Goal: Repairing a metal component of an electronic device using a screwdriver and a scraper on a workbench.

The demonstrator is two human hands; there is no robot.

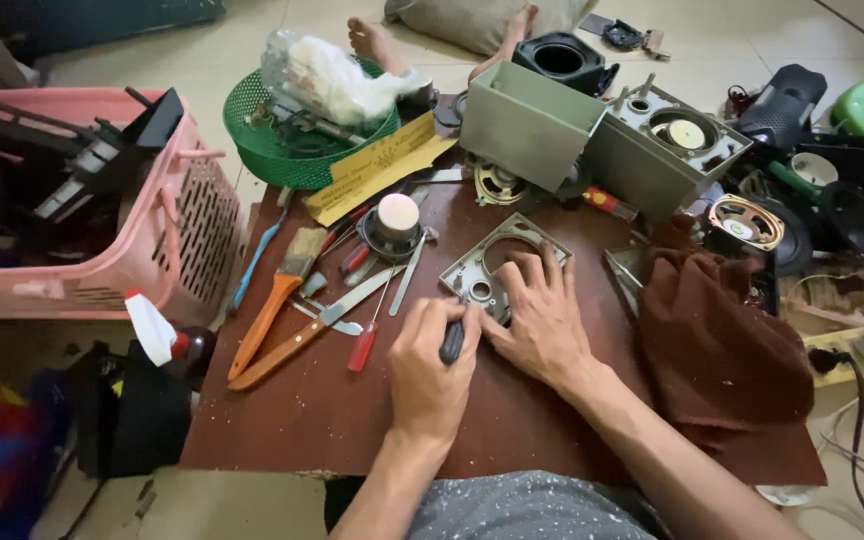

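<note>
Hands meet at the middle of a low brown board (302, 420) set on a tiled floor. The left hand (430, 372) is curled into a fist round a dark tool handle (451, 343), whose working end is hidden behind the fingers, so what kind of tool it is cannot be told; it may be a screwdriver. The right hand (540, 318) lies flat with fingers spread, pressing down on a grey metal speaker frame (484, 262) with a round cut-out, which rests on the board just beyond both hands. Left of the hands lie a red-handled screwdriver (364, 347), a pair of orange-handled scissors (287, 345) and an orange-handled paintbrush (277, 300), with a small round speaker (395, 225) near them. A brown cloth (722, 340) is bunched up just right of the right forearm. At the far edge of the board stands an open grey speaker box (607, 135), and a green mesh basket (287, 150) sits beside it. A pink plastic basket (142, 235) stands on the floor well off to the left.
</note>
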